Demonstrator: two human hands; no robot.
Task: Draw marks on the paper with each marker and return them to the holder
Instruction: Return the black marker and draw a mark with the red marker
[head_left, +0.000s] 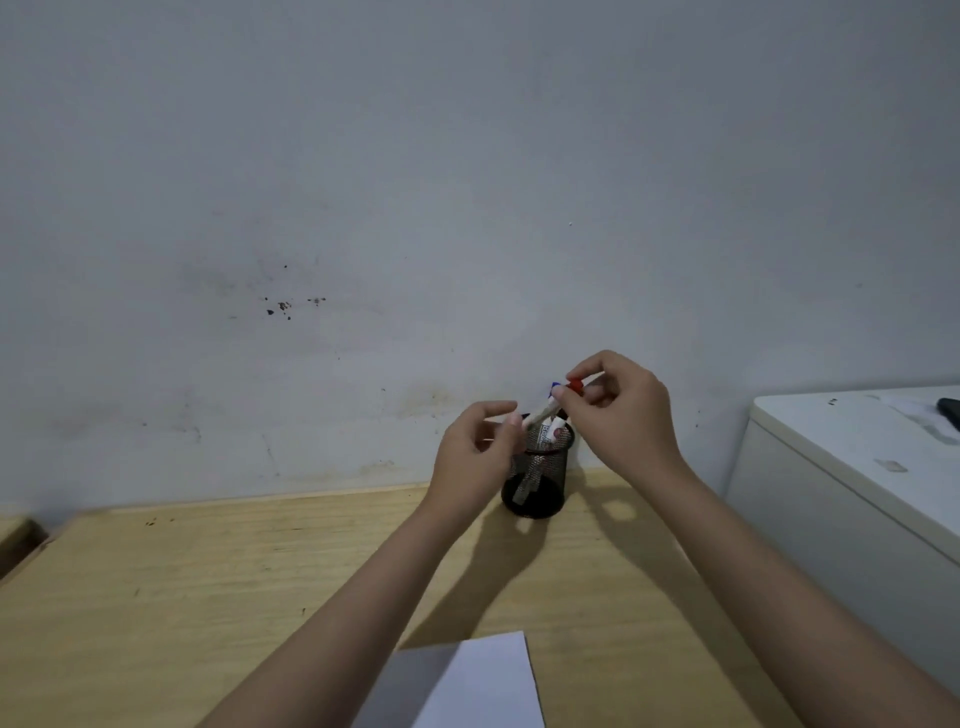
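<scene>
From the head camera, the sheet of white paper (467, 680) lies nearest, at the bottom edge on the wooden desk (208, 597), partly shaded and well apart from the hands. Both bare forearms reach forward and upward from the lower edge, converging above the black mesh pen holder (537, 480), which stands at the back of the desk against the pale wall (415, 156).

The left hand (475, 457) is raised beside the holder's rim, fingers curled, with thumb and forefinger pinched around the lower end of a white marker (540, 413) that slants up to the right.

The right hand (618, 410) hovers above the holder, wrist bent down, its fingertips (563, 396) closed on the red cap (575, 385) at the marker's upper end. A blue-capped marker (555, 387) shows just behind it, standing in the holder with another white marker (550, 434).

A white cabinet (857, 467) stands to the right.
</scene>
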